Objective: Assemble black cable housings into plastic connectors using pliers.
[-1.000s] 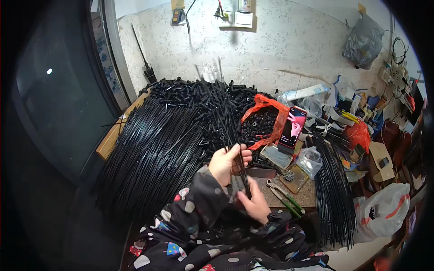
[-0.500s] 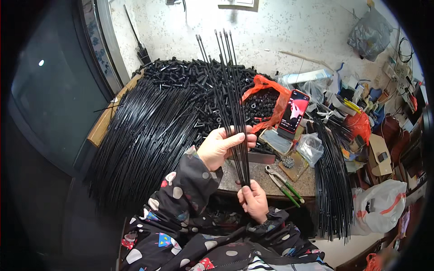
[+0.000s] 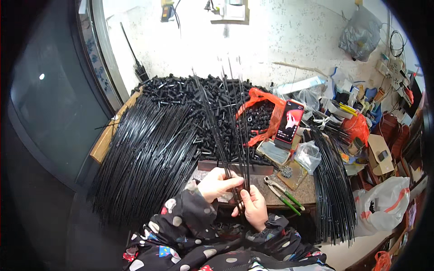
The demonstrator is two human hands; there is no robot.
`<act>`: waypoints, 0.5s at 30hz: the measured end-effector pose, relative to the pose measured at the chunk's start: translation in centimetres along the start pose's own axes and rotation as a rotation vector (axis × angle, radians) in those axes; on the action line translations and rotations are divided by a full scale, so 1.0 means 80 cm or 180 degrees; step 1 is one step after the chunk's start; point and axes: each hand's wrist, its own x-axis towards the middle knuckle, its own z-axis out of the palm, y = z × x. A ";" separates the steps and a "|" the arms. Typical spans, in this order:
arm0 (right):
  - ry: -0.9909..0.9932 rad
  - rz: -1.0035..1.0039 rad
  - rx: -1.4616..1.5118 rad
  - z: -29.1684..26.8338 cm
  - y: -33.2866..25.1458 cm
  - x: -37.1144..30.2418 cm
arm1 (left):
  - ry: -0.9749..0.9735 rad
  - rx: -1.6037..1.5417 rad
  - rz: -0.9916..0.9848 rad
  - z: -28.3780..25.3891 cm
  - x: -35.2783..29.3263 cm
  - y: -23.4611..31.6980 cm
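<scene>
Several long thin black rods [image 3: 212, 119] stand upright between my hands, their upper ends smeared by motion. My left hand [image 3: 218, 184] is closed round them, thumb across the front. Just below and to the right, my right hand [image 3: 253, 207] grips the lower part of the same bundle. In front of both hands lies a heap of short black tubular pieces [image 3: 181, 90], with the rods crossing over it. A broad sheaf of similar black rods [image 3: 144, 153] spreads to the left.
An orange-red plastic bag [image 3: 276, 118] holds small black parts. A phone [image 3: 290, 121] stands propped beside it. Green-handled pliers [image 3: 285, 196] lie on the table edge, near a clear plastic bag [image 3: 307, 156]. More black rods [image 3: 332, 194] hang at the right, next to a white bag [image 3: 384, 203].
Both hands sit lower in the picture and closer together. The rods have dropped with them, and their tops now look blurred. The camera view has tilted up, showing more wall.
</scene>
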 end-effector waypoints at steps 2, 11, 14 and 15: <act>0.0066 0.0037 0.0017 -0.005 0.008 0.001 | 0.0458 0.0105 0.0362 0.003 -0.003 0.012; -0.0207 0.0105 -0.0050 0.001 0.021 -0.004 | 0.1001 -0.0681 0.0166 -0.008 0.009 0.028; -0.0277 0.0216 0.0050 0.000 0.019 -0.003 | 0.1039 -0.0652 0.0273 0.008 0.012 0.023; -0.0313 0.0271 0.0119 0.000 0.019 -0.004 | 0.1034 -0.0661 0.0266 0.015 0.015 0.022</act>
